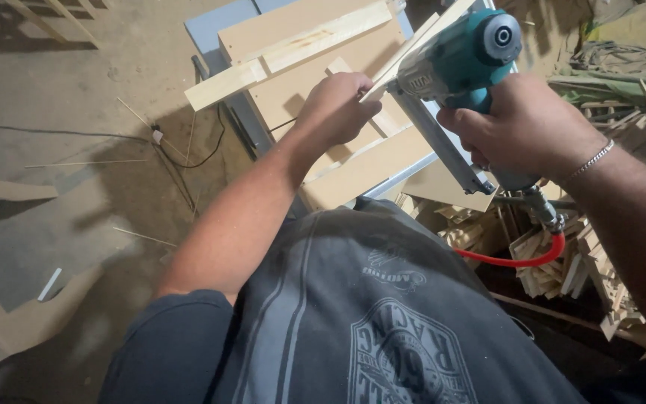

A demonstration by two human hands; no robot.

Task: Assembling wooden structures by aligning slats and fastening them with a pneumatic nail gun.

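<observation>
Wood strip [413, 45], thin, light and likely easy to snap, is pinched near its lower end by the left hand [336, 107], just beside the right hand [521, 127] gripping a teal nail gun [457, 60].

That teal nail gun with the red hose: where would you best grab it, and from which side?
Probably by the handle below the teal body of the nail gun, where the right hand is wrapped now, coming from the right, the rear. The long magazine and nose point toward the thin wood strip that the left hand steadies, and the red hose hangs off the handle's bottom, so those sides are taken.
</observation>
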